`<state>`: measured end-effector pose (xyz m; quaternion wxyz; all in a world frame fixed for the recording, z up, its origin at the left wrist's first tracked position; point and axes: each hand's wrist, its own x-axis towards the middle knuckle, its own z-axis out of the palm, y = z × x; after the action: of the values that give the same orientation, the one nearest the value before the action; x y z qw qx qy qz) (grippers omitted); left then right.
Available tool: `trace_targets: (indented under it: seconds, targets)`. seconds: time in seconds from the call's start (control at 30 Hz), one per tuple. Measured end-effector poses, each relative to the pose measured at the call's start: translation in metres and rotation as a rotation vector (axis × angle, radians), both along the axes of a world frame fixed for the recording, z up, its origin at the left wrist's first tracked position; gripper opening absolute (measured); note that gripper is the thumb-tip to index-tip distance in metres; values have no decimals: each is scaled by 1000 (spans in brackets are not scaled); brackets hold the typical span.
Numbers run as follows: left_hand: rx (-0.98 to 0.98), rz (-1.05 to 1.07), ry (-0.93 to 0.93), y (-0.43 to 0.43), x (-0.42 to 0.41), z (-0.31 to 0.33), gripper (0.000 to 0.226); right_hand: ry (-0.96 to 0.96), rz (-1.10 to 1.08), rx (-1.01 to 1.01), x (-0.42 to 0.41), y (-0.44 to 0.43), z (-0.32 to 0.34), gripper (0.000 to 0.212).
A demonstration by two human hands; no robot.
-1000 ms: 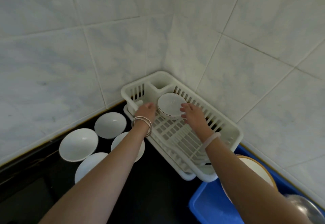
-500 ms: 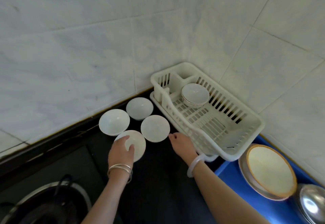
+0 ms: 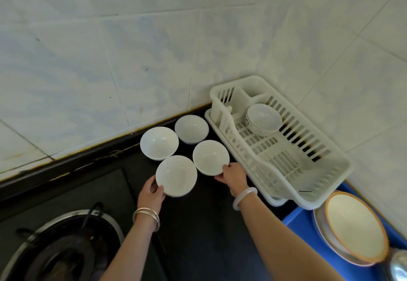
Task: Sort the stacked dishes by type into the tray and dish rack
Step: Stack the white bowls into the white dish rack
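Several plain white bowls stand on the black counter left of the white dish rack [image 3: 326, 177]. My left hand [image 3: 152, 194] grips the near-left bowl [image 3: 176, 175] at its lower left rim. My right hand [image 3: 233, 177] holds the near-right bowl [image 3: 210, 157] at its lower right edge. Two more bowls, one [image 3: 159, 142] at the left and one [image 3: 191, 128] nearer the wall, sit behind. A patterned bowl [image 3: 263, 117] rests inside the rack at its far end.
A blue tray [image 3: 295, 221] at the lower right carries an orange-rimmed plate [image 3: 352, 225] stacked on other dishes and a metal lid [image 3: 398, 268]. A gas burner [image 3: 63, 250] lies at the lower left. Tiled walls close the corner behind the rack.
Both hands left the patterned bowl in the rack and came down to the counter. The left now grips the near-left bowl, the right the near-right one.
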<state>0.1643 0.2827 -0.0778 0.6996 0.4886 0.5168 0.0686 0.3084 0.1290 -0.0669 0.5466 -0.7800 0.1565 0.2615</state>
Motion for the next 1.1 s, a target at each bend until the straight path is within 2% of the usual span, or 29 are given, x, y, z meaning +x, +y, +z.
trace_targets:
  seconds: [0.23,0.37,0.53,0.63,0.8,1.1]
  targets:
    - [-173,67,-71,5,-3,-5,46,-127,28,32,-4,-4,30,15]
    - [-89,-23,-44,5,-5,-6,46,-168,163,39,-18,6,43,14]
    - [-124,53,-82,8,-8,-5,36,-151,308,-83,-32,26,47,8]
    - [-148,88,-96,9,-9,-3,39,-167,366,-179,-38,35,44,7]
    - [-107,64,-124,8,-8,2,42,-182,429,-299,-42,40,36,9]
    - [-48,-13,-63,10,1,-3,41,-161,493,-391,-33,44,23,15]
